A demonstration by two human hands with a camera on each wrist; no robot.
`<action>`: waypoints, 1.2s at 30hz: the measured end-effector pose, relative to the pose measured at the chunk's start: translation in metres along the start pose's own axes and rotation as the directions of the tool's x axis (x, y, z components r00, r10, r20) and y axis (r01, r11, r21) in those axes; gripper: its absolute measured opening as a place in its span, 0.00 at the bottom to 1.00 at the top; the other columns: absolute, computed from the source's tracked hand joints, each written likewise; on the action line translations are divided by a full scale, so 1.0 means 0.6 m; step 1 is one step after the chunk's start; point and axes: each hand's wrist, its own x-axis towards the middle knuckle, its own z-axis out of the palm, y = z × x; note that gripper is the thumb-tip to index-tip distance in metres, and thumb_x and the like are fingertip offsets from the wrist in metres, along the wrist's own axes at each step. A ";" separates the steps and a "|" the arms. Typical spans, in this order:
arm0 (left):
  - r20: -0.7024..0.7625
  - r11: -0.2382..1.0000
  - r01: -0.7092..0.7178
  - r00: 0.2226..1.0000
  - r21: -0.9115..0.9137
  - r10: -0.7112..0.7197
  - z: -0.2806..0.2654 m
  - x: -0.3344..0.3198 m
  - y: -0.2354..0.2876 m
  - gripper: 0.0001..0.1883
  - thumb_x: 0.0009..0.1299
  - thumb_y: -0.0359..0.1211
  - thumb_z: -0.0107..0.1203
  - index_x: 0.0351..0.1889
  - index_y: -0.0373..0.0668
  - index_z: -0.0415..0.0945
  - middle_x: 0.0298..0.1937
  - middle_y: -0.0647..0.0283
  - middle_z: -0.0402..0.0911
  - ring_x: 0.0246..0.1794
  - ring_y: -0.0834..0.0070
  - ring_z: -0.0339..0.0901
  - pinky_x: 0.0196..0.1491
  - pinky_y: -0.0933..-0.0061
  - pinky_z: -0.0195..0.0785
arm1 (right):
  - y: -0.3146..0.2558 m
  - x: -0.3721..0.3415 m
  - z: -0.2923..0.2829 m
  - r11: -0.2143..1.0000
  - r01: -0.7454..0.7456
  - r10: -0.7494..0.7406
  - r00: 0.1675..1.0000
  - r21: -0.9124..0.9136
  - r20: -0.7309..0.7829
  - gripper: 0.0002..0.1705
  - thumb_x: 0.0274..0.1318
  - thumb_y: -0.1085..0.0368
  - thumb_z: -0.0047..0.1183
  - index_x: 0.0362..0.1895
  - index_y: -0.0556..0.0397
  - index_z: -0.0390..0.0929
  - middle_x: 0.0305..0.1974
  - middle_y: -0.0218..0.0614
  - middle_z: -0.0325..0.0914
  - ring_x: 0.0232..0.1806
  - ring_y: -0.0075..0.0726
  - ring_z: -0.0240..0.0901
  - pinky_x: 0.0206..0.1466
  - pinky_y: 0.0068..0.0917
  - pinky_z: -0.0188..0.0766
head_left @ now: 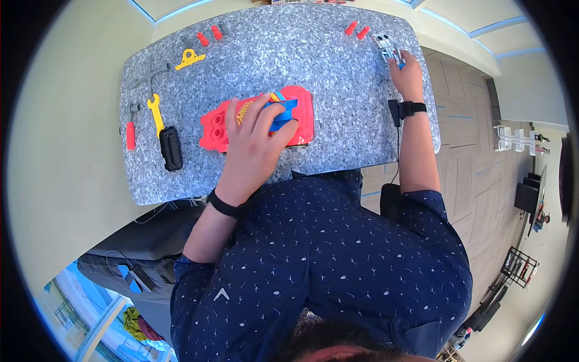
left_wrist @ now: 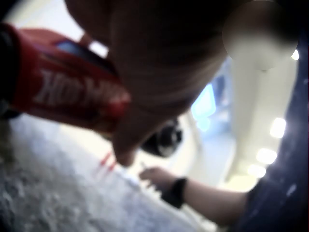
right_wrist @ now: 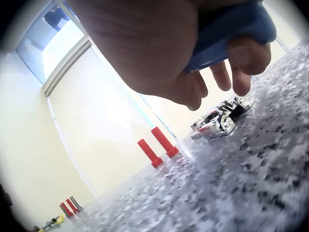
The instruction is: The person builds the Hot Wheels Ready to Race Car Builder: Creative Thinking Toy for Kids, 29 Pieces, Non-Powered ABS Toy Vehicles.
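My left hand grips a red toy car from above, its fingers spread over the blue part on top. In the left wrist view the car's side shows Hot Wheels lettering, and a black wheel stands beyond the thumb. Over the right end of the table, my right hand holds a blue plastic piece between thumb and fingers; the palm hides part of it. Just beyond those fingers, a silver engine-like toy part lies on the table.
Two red toy bolts stand near the silver part. At the left are a yellow wrench, a black tray-like part, a grey cross-shaped tool, a yellow bracket and several red and grey bolts. A black device with a cable lies at the right edge.
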 end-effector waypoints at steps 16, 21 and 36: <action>0.092 0.994 -0.045 0.995 0.102 0.036 0.080 0.008 0.017 0.13 0.77 0.34 0.61 0.56 0.54 0.89 0.68 0.61 0.81 0.79 0.56 0.73 0.81 0.29 0.57 | -0.048 0.004 -0.027 0.991 -0.131 0.125 0.937 -0.004 0.326 0.17 0.55 0.54 0.80 0.43 0.51 0.95 0.38 0.49 0.93 0.41 0.54 0.92 0.49 0.45 0.85; 0.105 0.992 0.037 0.994 -0.118 -0.024 0.045 0.009 0.007 0.27 0.68 0.42 0.75 0.65 0.49 0.85 0.74 0.58 0.79 0.82 0.52 0.71 0.84 0.28 0.54 | -0.129 -0.054 -0.045 0.889 -0.123 -0.070 0.916 0.441 0.395 0.16 0.57 0.61 0.81 0.47 0.51 0.95 0.37 0.42 0.92 0.38 0.46 0.91 0.48 0.42 0.85; 0.149 0.957 0.243 0.964 -0.157 -0.220 -0.019 -0.038 -0.089 0.42 0.61 0.44 0.83 0.74 0.47 0.80 0.78 0.59 0.80 0.82 0.48 0.72 0.84 0.35 0.57 | -0.339 -0.177 -0.037 0.746 0.250 -0.558 0.740 0.617 0.374 0.19 0.56 0.63 0.78 0.51 0.55 0.92 0.51 0.42 0.86 0.52 0.55 0.86 0.57 0.46 0.84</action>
